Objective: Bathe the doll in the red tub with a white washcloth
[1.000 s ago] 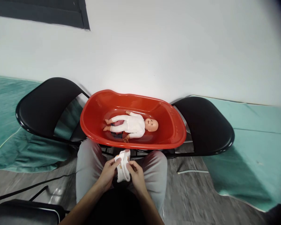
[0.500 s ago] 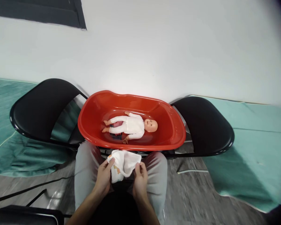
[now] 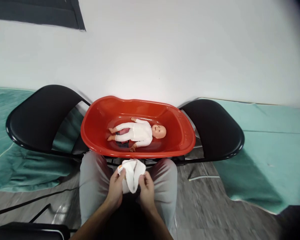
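A small white piece of fabric (image 3: 133, 175), folded and with a bit of orange print at its left edge, is held between my hands above my lap. My left hand (image 3: 115, 189) pinches its left side between thumb and fingers. On the opposite side, my right hand (image 3: 147, 190) grips the right edge with closed fingertips. Whether it is a cap, a bib or another garment cannot be made out. Just beyond it, a baby doll (image 3: 142, 132) in white clothes lies on its back inside a red baby bathtub (image 3: 137, 155), its head towards the right.
Black folding chairs stand left (image 3: 37, 116) and right (image 3: 218, 130) of the tub. Green cloths (image 3: 272, 153) spread out on both sides. A white wall (image 3: 160, 50) rises behind. A black cable (image 3: 35, 201) runs across the grey floor at the left, near a black object (image 3: 27, 231).
My hands have come closer together, and the white fabric between them has gone from stretched wide to folded and narrower. The view has shifted slightly; the doll lies as before.
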### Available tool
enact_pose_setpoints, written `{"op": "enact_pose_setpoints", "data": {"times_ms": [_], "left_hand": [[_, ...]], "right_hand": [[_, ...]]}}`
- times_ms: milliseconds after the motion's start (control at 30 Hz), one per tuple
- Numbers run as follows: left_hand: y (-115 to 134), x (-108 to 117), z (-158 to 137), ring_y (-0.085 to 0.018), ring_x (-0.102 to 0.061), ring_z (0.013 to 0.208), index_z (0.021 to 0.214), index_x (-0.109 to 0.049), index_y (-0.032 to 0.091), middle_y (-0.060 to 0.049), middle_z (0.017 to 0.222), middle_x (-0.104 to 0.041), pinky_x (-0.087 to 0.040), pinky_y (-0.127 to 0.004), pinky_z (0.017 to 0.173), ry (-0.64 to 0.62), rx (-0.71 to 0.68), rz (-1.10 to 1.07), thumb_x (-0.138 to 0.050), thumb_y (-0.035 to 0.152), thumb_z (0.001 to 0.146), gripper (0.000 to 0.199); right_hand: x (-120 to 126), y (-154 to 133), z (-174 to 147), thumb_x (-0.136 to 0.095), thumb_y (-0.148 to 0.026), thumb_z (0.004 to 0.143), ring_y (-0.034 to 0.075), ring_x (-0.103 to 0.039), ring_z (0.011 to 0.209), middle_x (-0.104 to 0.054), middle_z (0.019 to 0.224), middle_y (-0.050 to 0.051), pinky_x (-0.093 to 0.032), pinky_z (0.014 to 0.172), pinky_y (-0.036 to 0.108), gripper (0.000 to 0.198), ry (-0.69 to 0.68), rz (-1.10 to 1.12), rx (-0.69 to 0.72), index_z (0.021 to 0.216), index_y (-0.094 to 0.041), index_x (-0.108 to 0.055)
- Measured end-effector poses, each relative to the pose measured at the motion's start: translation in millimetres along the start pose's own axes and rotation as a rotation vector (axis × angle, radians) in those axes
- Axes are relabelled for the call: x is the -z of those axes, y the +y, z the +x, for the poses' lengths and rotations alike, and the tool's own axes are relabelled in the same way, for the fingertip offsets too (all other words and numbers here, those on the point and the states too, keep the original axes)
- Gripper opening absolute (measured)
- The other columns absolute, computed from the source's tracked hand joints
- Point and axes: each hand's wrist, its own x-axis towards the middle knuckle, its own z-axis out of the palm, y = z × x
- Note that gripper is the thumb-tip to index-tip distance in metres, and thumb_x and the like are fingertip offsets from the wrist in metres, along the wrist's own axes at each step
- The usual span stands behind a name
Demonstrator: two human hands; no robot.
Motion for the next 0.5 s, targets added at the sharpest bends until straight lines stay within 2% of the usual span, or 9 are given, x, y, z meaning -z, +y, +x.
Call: {"op": "enact_pose_setpoints", "data": {"times_ms": [100, 167, 233, 300, 400, 500], "left_hand": [[6, 5, 7, -0.025, -0.074, 0.092, 0.11, -0.069, 0.016, -0.009, 0.098, -0.078, -0.06, -0.035, 0.084, 0.078, -0.012, -0.032, -0.088, 0.035, 0.068, 0.049], [4, 9, 7, -0.024, -0.074, 0.09, 0.113, -0.068, 0.016, -0.009, 0.097, -0.078, -0.059, -0.035, 0.082, 0.01, 0.027, -0.028, -0.088, 0.036, 0.069, 0.052], [-3, 9, 3, -0.024, -0.074, 0.088, 0.115, -0.068, 0.015, -0.009, 0.097, -0.078, -0.058, -0.033, 0.08, -0.082, 0.068, 0.02, -0.087, 0.041, 0.07, 0.055], [-10, 7, -2, -0.023, -0.073, 0.084, 0.116, -0.069, 0.015, -0.008, 0.094, -0.078, -0.057, -0.031, 0.077, -0.137, 0.082, 0.103, -0.087, 0.044, 0.07, 0.058], [-14, 1, -7, -0.019, -0.07, 0.076, 0.115, -0.072, 0.014, -0.007, 0.09, -0.077, -0.053, -0.026, 0.07, -0.214, 0.043, 0.236, -0.084, 0.047, 0.073, 0.055], [-12, -5, -8, -0.018, -0.069, 0.08, 0.114, -0.075, 0.015, -0.007, 0.096, -0.077, -0.052, -0.025, 0.074, -0.319, 0.013, 0.339, -0.08, 0.046, 0.078, 0.047]], "right_hand": [[23, -5, 16, -0.073, -0.056, 0.077, 0.018, -0.059, 0.08, -0.067, 0.084, 0.001, -0.048, 0.075, 0.028, 0.04, 0.192, 0.04, 0.049, 0.085, -0.019, -0.062], [30, -7, 20, -0.073, -0.057, 0.077, 0.021, -0.061, 0.089, -0.07, 0.093, 0.004, -0.049, 0.082, 0.031, 0.041, 0.206, 0.056, 0.055, 0.09, -0.019, -0.064], [26, -9, 16, -0.07, -0.056, 0.08, 0.022, -0.062, 0.094, -0.071, 0.098, 0.006, -0.049, 0.085, 0.032, 0.041, 0.123, 0.035, 0.051, 0.095, -0.019, -0.066], [17, -15, 9, -0.069, -0.053, 0.083, 0.021, -0.062, 0.09, -0.07, 0.093, 0.005, -0.05, 0.082, 0.03, 0.035, -0.006, -0.019, 0.067, 0.093, -0.019, -0.066], [7, -27, 2, -0.066, -0.045, 0.088, 0.02, -0.063, 0.089, -0.07, 0.097, 0.004, -0.051, 0.081, 0.03, 0.028, -0.168, -0.141, 0.145, 0.102, -0.02, -0.066], [5, -32, 1, -0.071, -0.035, 0.083, 0.023, -0.064, 0.103, -0.069, 0.118, 0.006, -0.051, 0.092, 0.034, 0.046, -0.23, -0.292, 0.181, 0.127, -0.023, -0.062]]}}
